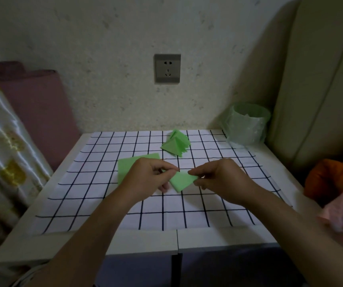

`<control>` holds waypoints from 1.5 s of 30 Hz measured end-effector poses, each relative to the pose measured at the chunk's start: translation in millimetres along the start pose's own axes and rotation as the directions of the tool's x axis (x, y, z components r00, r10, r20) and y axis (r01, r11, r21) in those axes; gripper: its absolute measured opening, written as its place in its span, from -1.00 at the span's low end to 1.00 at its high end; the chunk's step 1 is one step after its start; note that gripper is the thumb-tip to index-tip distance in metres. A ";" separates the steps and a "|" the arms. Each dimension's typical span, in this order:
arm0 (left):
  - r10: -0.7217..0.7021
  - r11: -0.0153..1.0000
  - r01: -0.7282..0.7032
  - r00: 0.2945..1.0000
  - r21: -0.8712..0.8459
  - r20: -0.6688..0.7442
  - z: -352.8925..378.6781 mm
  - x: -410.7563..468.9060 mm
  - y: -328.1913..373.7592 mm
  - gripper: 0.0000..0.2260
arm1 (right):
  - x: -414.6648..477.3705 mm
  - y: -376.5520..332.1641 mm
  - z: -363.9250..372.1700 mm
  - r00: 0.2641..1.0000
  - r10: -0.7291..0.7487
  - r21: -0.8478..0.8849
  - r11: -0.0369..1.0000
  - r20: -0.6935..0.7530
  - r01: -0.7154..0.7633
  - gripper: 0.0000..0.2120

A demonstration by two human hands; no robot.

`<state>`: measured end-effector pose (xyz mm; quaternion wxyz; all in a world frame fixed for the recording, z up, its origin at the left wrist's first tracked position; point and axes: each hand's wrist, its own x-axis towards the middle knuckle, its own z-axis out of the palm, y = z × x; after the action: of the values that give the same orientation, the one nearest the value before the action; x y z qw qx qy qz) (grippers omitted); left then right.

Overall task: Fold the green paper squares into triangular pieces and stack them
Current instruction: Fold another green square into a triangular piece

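- I see my left hand (150,176) and right hand (218,179) pinching opposite corners of a folded green paper triangle (180,180) above the checked cloth (104,204).
- I judge the fold is being finished; next I'd add it squarely to the stack of green folded triangles (175,145).

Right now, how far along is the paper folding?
Partly done. Several folded triangles already sit piled at the far side of the checked cloth. The left hand and right hand pinch one green piece, already triangular. Unfolded green squares lie beside the left hand, yet to fold; their number is unclear.

Wall socket (167,68), lined bin (246,123), checked cloth (96,195), pink cushion (36,104)
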<state>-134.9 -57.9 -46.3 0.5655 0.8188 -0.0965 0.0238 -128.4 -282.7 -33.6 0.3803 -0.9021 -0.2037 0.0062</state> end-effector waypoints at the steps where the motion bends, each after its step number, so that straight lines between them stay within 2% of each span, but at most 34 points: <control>1: -0.016 1.000 0.016 1.000 -0.004 0.014 -0.5 0.2 0.4 -0.87 | -0.8 2.4 1.1 0.999 -0.052 -0.056 0.997 -0.007 0.051 -0.70; 5: -0.080 0.995 0.081 0.996 -0.051 0.039 -2.3 0.5 4.2 -0.91 | -0.4 12.5 3.2 0.951 -0.307 -0.189 0.936 -0.028 0.296 -0.71; 9: -0.118 0.990 0.120 0.992 -0.079 0.039 -5.0 1.6 5.0 -0.92 | 3.1 14.4 2.6 0.911 -0.411 -0.243 0.888 -0.042 0.390 -0.74; 11: -0.102 0.994 0.103 0.994 -0.029 0.039 -4.1 1.0 4.3 -0.92 | 3.0 12.3 2.2 0.935 -0.356 -0.247 0.906 -0.001 0.345 -0.73; 12: -0.084 0.996 0.084 0.995 0.009 0.044 -3.1 0.1 4.1 -0.92 | 2.5 11.2 1.6 0.960 -0.277 -0.215 0.937 0.030 0.277 -0.72; 15: -0.018 0.992 0.008 0.997 0.125 0.078 1.3 -2.8 2.7 -0.90 | 3.4 8.6 4.0 0.993 -0.034 -0.017 0.999 0.115 0.036 -0.73; 17: 0.013 0.982 -0.033 0.994 0.186 0.106 5.8 -4.9 1.8 -0.90 | 6.6 7.3 8.1 0.993 0.020 0.086 0.996 0.120 -0.030 -0.80; 20: 0.043 0.976 -0.062 0.995 0.208 0.095 9.6 -6.1 2.0 -0.90 | 10.7 4.2 10.4 0.990 0.069 0.175 0.980 0.126 -0.091 -0.89; 23: 0.041 0.987 -0.045 0.999 0.153 0.027 6.9 -4.4 4.3 -0.90 | 12.0 2.2 7.6 0.987 0.090 0.288 0.950 0.129 -0.124 -0.90; 26: -0.004 0.997 0.002 1.000 0.071 0.025 5.2 -5.4 7.3 -0.89 | 13.3 2.2 7.5 0.986 0.106 0.315 0.938 0.130 -0.142 -0.93; 30: -0.038 0.998 0.041 0.995 -0.039 0.090 -1.0 -6.9 12.6 -0.81 | 13.8 5.4 4.4 0.981 0.152 0.362 0.914 0.119 -0.185 -0.96; 34: -0.053 0.994 0.062 0.993 -0.086 0.105 -6.8 -8.9 16.5 -0.84 | 11.8 4.8 0.1 0.977 0.146 0.406 0.892 0.154 -0.197 -0.94; 42: -0.138 0.984 0.140 0.990 -0.107 0.030 -1.6 -4.8 12.0 -0.92 | 12.2 0.5 0.7 0.968 0.194 0.425 0.871 0.160 -0.245 -0.93; 45: -0.198 0.962 0.192 0.980 -0.195 -0.011 4.8 -2.7 9.4 -0.93 | 13.0 0.4 1.7 0.964 0.217 0.432 0.863 0.150 -0.262 -0.94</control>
<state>-139.6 -65.2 -39.8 0.6433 0.7650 -0.0088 -0.0289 -116.6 -276.9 -33.2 0.5639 -0.8069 -0.1012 0.1437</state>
